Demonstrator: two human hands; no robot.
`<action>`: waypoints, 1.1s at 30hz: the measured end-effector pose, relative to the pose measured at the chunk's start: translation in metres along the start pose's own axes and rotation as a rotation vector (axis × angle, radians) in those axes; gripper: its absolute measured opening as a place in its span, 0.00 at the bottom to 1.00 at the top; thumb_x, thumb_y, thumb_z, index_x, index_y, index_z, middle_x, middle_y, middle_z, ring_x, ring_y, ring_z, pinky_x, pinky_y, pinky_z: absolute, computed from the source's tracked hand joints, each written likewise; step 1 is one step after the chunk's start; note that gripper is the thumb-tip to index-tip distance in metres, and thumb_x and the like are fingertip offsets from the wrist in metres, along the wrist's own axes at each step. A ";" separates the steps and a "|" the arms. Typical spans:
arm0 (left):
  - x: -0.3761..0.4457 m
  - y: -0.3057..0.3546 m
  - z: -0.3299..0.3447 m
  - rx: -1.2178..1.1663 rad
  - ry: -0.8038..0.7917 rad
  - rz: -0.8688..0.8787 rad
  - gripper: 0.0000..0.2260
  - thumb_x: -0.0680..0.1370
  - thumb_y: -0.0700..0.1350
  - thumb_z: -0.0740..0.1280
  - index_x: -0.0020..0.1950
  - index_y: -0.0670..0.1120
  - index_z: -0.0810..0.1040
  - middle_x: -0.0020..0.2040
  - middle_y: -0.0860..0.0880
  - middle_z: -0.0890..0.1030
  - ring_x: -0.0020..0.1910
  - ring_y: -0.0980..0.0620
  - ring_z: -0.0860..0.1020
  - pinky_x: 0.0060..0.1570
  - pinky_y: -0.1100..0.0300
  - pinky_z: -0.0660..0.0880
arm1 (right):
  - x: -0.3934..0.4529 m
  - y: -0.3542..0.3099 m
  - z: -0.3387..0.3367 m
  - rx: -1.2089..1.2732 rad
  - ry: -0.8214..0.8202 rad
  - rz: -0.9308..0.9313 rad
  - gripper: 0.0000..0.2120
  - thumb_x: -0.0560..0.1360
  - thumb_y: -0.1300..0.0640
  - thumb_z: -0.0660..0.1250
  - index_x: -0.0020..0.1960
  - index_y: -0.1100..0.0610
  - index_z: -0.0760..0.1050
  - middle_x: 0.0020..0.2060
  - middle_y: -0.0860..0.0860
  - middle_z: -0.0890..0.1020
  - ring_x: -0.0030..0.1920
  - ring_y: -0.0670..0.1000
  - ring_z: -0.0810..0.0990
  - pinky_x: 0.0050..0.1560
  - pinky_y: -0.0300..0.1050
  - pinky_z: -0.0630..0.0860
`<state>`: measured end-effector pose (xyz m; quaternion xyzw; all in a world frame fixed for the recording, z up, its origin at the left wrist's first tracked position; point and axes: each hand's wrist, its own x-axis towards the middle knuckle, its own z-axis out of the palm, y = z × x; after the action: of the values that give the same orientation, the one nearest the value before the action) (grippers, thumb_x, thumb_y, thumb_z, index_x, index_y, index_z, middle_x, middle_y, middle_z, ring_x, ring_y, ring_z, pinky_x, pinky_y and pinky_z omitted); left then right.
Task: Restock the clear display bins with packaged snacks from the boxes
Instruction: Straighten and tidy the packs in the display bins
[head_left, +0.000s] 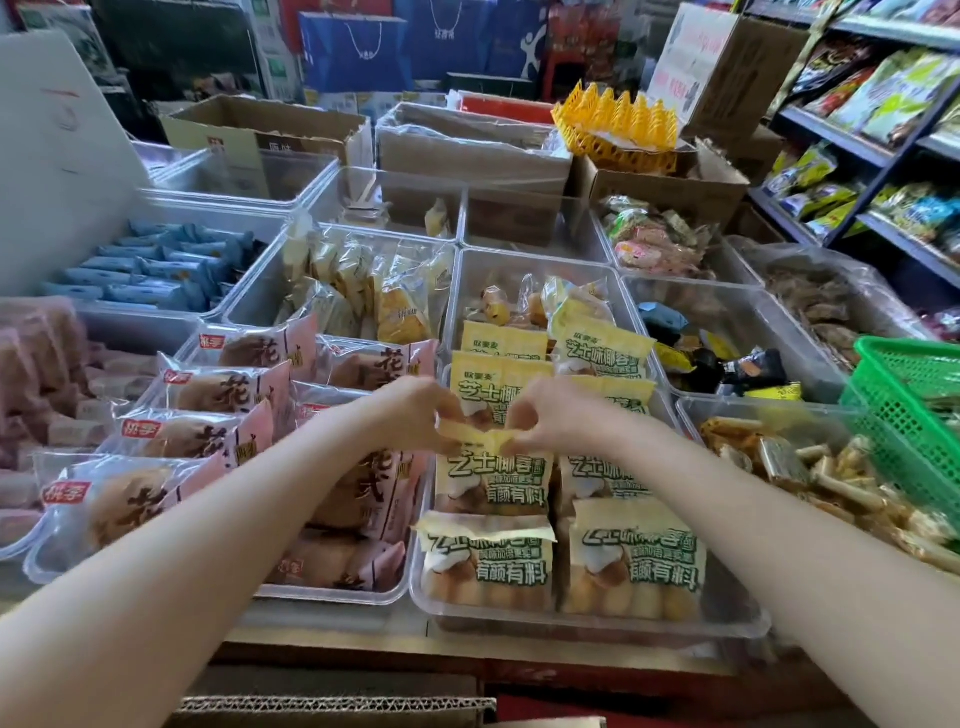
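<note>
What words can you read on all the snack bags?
"芝士" and "有颜有料": yellow snack bags in the near clear bin.
"桃李" and "花": pink bread bags.
White sign on the far box: red writing, too blurred to read.
Shelf packets: too small to read.

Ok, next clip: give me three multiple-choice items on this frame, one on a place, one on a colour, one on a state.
1. Where is the green mesh basket?
A. far right
B. far left
C. front centre

2. What colour is the packet top pinched by both hands?
A. blue
B. yellow
C. pink

3. What is the state of the left hand?
A. hanging idle
B. flat on the bin
C. pinching the yellow snack packet

Answers: 1 A, it sits at the right edge. 2 B, the pinched seal is yellow. 3 C, its grip and the right hand both close on the packet's top.
</note>
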<state>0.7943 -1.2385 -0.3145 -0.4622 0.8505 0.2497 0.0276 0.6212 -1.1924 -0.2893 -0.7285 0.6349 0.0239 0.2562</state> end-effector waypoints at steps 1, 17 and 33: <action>0.002 -0.001 -0.007 -0.087 0.057 0.026 0.14 0.72 0.50 0.71 0.56 0.49 0.79 0.47 0.55 0.76 0.48 0.55 0.74 0.45 0.67 0.69 | 0.003 0.000 -0.007 0.007 0.063 -0.006 0.11 0.74 0.51 0.69 0.50 0.57 0.79 0.45 0.49 0.80 0.46 0.48 0.78 0.48 0.39 0.76; 0.059 -0.007 0.017 0.340 0.011 -0.003 0.37 0.70 0.53 0.73 0.72 0.47 0.56 0.68 0.48 0.71 0.66 0.47 0.69 0.66 0.48 0.60 | 0.050 0.010 -0.009 -0.188 -0.021 0.088 0.39 0.69 0.55 0.74 0.74 0.57 0.59 0.71 0.54 0.67 0.68 0.55 0.68 0.63 0.47 0.69; 0.060 -0.007 0.009 0.200 -0.047 -0.038 0.28 0.72 0.49 0.71 0.69 0.47 0.65 0.64 0.48 0.73 0.62 0.48 0.71 0.62 0.54 0.66 | 0.065 0.016 -0.006 -0.176 -0.083 0.049 0.25 0.70 0.54 0.73 0.62 0.59 0.66 0.56 0.53 0.74 0.53 0.53 0.75 0.48 0.44 0.74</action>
<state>0.7644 -1.2836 -0.3419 -0.4671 0.8614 0.1736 0.0985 0.6172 -1.2546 -0.3130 -0.7307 0.6369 0.1159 0.2166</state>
